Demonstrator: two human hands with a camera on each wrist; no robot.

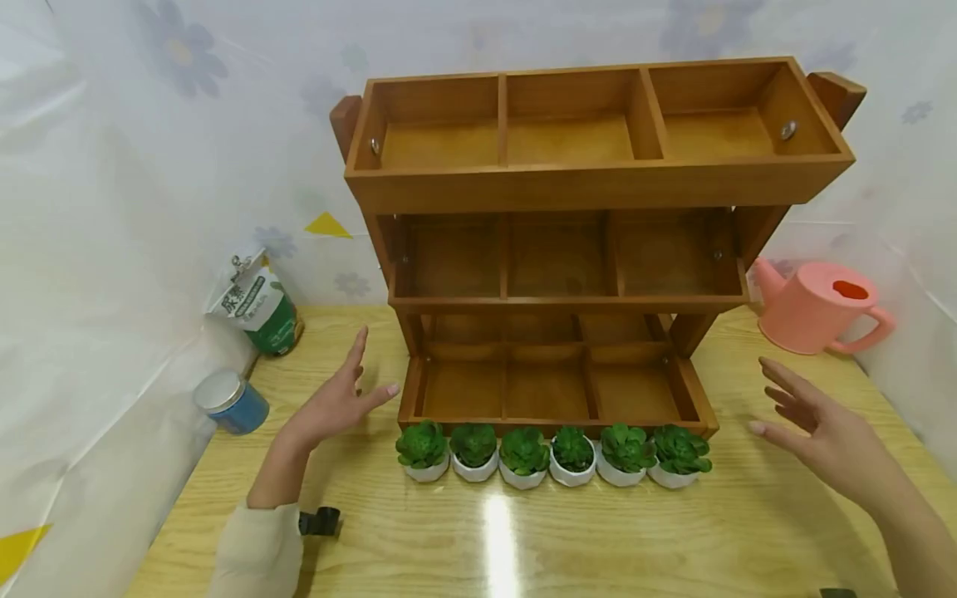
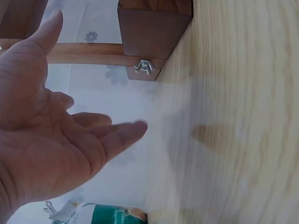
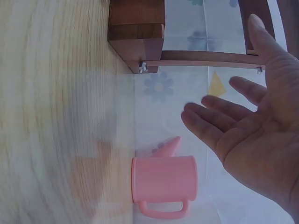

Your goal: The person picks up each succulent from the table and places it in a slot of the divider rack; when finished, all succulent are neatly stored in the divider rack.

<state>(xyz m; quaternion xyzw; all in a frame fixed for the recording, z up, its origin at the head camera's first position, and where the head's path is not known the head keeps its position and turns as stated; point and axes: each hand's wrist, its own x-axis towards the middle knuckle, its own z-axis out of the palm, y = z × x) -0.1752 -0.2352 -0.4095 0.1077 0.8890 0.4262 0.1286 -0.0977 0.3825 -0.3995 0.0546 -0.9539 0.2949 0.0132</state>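
Note:
A three-tier wooden shelf (image 1: 493, 189) with divided compartments stands at the back of the table. Along its front base runs a row of several small green succulents (image 1: 523, 450) in white pots. My left hand (image 1: 340, 407) hovers left of the shelf's lowest tier, fingers spread and holding nothing; the left wrist view shows its bare palm (image 2: 56, 140). On the other side, my right hand (image 1: 830, 436) hangs over the table right of the shelf, also bare, with its fingers (image 3: 210, 121) extended. Beyond it is a pink watering can (image 1: 811, 307).
At the left back a green and white pouch (image 1: 262, 307) closed with a metal clip leans by the wall sheet. In front of it lies a blue jar (image 1: 233, 403) with a silver lid. A small black object (image 1: 321, 522) is near my left sleeve.

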